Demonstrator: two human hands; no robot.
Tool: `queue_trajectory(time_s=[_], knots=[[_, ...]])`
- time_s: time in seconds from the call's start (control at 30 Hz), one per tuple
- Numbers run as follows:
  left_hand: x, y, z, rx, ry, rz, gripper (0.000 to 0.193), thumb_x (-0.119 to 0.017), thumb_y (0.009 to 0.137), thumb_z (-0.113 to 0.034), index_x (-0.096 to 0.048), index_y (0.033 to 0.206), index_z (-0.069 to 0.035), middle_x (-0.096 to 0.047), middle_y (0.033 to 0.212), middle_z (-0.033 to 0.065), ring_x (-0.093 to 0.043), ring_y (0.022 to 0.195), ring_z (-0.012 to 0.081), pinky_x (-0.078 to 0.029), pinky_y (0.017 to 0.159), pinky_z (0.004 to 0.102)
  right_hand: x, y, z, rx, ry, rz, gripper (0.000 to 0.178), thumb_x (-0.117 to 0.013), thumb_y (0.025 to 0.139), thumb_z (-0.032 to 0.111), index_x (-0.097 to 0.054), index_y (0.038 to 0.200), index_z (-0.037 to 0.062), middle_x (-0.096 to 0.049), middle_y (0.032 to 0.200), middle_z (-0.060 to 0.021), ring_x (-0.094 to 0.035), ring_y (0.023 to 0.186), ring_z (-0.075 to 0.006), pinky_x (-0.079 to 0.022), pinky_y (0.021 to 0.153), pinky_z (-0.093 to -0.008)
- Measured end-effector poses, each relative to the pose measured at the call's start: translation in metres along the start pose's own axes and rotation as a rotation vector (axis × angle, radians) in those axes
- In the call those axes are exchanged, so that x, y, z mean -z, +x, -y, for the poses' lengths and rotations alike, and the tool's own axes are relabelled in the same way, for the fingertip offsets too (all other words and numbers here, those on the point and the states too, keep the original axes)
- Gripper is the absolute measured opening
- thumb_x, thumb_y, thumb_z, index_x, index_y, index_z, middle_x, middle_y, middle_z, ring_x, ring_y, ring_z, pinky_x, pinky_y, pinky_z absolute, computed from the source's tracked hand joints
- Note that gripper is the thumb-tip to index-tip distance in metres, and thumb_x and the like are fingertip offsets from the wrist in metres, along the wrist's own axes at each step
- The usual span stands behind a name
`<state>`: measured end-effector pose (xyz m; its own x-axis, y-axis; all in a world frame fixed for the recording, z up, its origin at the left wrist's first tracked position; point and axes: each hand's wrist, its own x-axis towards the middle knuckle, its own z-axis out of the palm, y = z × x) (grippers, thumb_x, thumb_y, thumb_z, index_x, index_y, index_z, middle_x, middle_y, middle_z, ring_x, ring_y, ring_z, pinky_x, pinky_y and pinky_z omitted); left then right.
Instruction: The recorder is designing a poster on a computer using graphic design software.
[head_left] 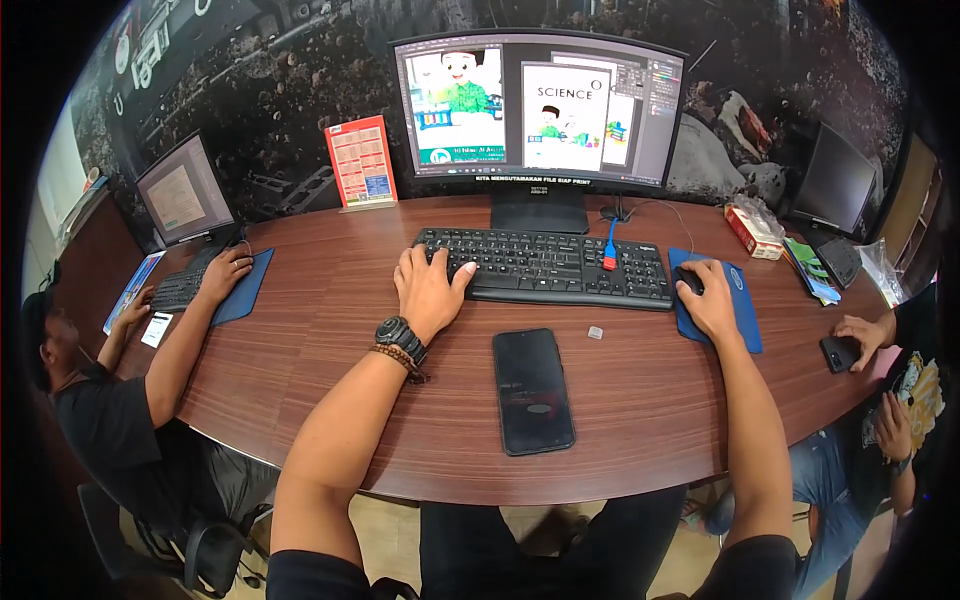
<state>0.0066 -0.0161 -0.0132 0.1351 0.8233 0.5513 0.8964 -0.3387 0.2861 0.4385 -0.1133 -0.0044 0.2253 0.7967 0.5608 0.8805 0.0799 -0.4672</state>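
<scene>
My left hand [432, 292] rests with fingers apart on the left end of a black keyboard [545, 265]. A black watch and a beaded bracelet [402, 346] circle that wrist. My right hand [710, 298] curls over a black computer mouse [688, 280] on a blue mouse pad [740, 310]. Between my forearms a dark smartphone [534, 392] lies face up on the desk. Beyond the keyboard stands a wide monitor [510, 110] with two cartoon page designs on its screen. A blue cable with a red end [610, 255] lies across the keyboard's right part.
A small pale square piece [595, 333] lies on the brown desk [300, 330]. A red-and-white card stand [362, 162] is left of the monitor. At left a person [110, 390] uses another computer; at right a person's hand [868, 338] holds a dark phone near a red-and-white box [754, 232].
</scene>
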Motion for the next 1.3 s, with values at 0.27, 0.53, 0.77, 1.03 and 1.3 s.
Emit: queue_trajectory(time_s=[0.27,0.53,0.77,1.03,1.3], knots=[[-0.002,-0.001,0.002,0.002,0.018,0.008,0.065,-0.06,0.097,-0.052,-0.061,0.132,0.002,-0.046,0.142,0.031,-0.038,0.136,0.0451,-0.031,0.112,0.0571,0.0,0.001,0.002,-0.031,-0.058,-0.004,0.036,-0.066,0.083,0.02,-0.069,0.116,0.0055,-0.06,0.122,-0.0162,-0.061,0.114,-0.0375,-0.049,0.099,-0.0436],[-0.002,-0.001,0.0,0.0,0.013,0.019,0.066,-0.06,0.096,-0.053,-0.061,0.132,0.002,-0.046,0.141,0.0313,-0.038,0.136,0.0456,-0.029,0.113,0.0571,-0.003,0.0,-0.009,-0.029,-0.054,-0.045,0.036,-0.067,0.083,0.021,-0.069,0.116,0.0058,-0.059,0.122,-0.017,-0.06,0.114,-0.0378,-0.049,0.098,-0.0438],[-0.002,-0.001,0.001,-0.006,0.015,0.021,0.066,-0.059,0.097,-0.054,-0.06,0.133,0.002,-0.046,0.141,0.0318,-0.038,0.136,0.0462,-0.029,0.113,0.0574,-0.004,0.0,-0.01,-0.023,-0.039,-0.043,0.035,-0.068,0.083,0.02,-0.069,0.115,0.0054,-0.059,0.123,-0.0171,-0.06,0.115,-0.0371,-0.049,0.099,-0.0431],[-0.002,-0.001,0.001,-0.01,0.021,0.021,0.067,-0.057,0.097,-0.055,-0.06,0.133,0.002,-0.047,0.14,0.0313,-0.039,0.135,0.046,-0.029,0.113,0.0572,-0.003,0.0,-0.01,-0.025,-0.038,-0.046,0.035,-0.068,0.083,0.02,-0.069,0.115,0.0052,-0.06,0.123,-0.0165,-0.06,0.116,-0.0366,-0.049,0.1,-0.0425],[-0.005,-0.001,0.002,-0.008,0.031,0.02,0.067,-0.057,0.098,-0.055,-0.06,0.133,0.002,-0.047,0.139,0.0302,-0.039,0.134,0.0455,-0.029,0.113,0.0567,-0.002,0.0,-0.006,-0.049,-0.039,-0.035,0.035,-0.068,0.084,0.02,-0.069,0.116,0.0056,-0.06,0.124,-0.0142,-0.06,0.116,-0.0353,-0.049,0.1,-0.0423]])
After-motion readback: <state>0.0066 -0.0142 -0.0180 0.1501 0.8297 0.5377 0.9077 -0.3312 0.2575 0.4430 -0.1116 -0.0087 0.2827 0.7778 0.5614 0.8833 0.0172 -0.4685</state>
